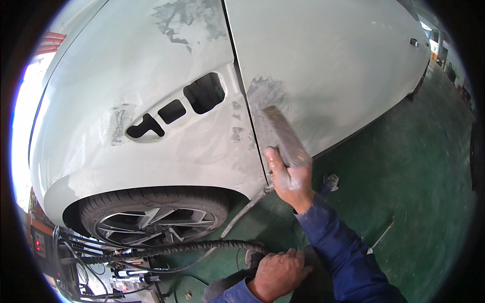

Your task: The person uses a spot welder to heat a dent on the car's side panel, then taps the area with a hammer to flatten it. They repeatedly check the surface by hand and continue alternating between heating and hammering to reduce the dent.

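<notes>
My right hand grips a long, flat sanding block, its thumb along the near end. The block lies over the lower front part of a white car door, just below a grey filler patch. Left of the door gap is the white front fender, with openings and more grey patches. Down near my knees, my left hand rests beside the end of a wrapped black hose; whether it holds anything cannot be seen.
The car's front wheel is at lower left. Beside it stands a equipment cart with cables and a red-lit display. A grey hose runs under the door's corner. On the green floor lie a thin stick and a crumpled item.
</notes>
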A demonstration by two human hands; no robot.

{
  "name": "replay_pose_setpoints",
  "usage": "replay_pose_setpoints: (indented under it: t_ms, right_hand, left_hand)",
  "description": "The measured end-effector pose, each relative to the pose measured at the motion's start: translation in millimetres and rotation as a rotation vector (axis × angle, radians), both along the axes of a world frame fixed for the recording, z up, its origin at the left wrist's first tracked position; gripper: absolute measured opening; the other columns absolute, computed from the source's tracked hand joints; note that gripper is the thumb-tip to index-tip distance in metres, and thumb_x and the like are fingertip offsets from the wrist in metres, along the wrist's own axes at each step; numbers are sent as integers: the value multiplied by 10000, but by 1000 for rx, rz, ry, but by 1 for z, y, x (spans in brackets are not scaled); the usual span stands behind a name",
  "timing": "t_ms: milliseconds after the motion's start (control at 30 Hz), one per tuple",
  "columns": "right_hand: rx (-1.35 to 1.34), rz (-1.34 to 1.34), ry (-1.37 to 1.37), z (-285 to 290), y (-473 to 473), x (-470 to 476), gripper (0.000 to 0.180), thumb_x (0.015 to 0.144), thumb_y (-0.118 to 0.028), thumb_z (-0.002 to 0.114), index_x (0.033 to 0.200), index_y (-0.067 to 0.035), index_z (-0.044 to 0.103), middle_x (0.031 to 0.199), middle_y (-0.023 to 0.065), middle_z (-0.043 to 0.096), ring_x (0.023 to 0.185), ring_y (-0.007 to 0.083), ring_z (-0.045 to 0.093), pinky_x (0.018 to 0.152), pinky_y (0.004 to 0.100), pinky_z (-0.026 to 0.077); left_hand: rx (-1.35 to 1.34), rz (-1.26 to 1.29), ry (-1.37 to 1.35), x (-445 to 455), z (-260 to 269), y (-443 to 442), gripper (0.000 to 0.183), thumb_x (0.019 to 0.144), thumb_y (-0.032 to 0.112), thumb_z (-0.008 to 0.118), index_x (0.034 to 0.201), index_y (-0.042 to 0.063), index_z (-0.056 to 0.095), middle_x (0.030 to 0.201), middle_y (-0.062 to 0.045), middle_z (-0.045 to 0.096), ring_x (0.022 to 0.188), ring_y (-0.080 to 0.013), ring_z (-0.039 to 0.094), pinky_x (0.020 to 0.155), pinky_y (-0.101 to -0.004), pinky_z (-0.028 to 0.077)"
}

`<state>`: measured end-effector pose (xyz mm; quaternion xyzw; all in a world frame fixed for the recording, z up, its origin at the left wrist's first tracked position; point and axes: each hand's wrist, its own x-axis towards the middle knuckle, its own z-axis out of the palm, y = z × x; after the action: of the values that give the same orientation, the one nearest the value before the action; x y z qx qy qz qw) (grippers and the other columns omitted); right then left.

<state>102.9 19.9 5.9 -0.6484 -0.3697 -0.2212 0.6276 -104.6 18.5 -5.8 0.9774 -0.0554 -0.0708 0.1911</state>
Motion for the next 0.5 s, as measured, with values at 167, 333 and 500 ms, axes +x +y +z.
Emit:
replay_pose_setpoints:
  t_ms: [167,333,500]
  right_hand:
    - [-115,35,112,-6,2,3,154,877,-68,694,913,-5,558,698,181,620,639,397,646,566,391,499]
    - [-9,55,79,-3,3,4,161,875,-93,693,908,-9,559,691,174,617,645,403,642,581,402,503]
    - [62,27,-3,6,-2,4,140,892,-85,694,895,-14,574,704,153,638,647,341,674,580,371,505]
  left_hand:
    - [-57,-11,-60,3,-2,3,377,877,419,679,860,44,634,764,-113,671,646,-271,702,580,-388,554]
    - [-34,-18,25,1,-6,1,379,874,421,672,917,46,641,829,-131,680,729,-290,706,632,-416,557]
    - [4,-27,15,-3,-10,-2,395,862,440,661,930,51,655,848,-140,686,734,-295,696,637,-418,546]
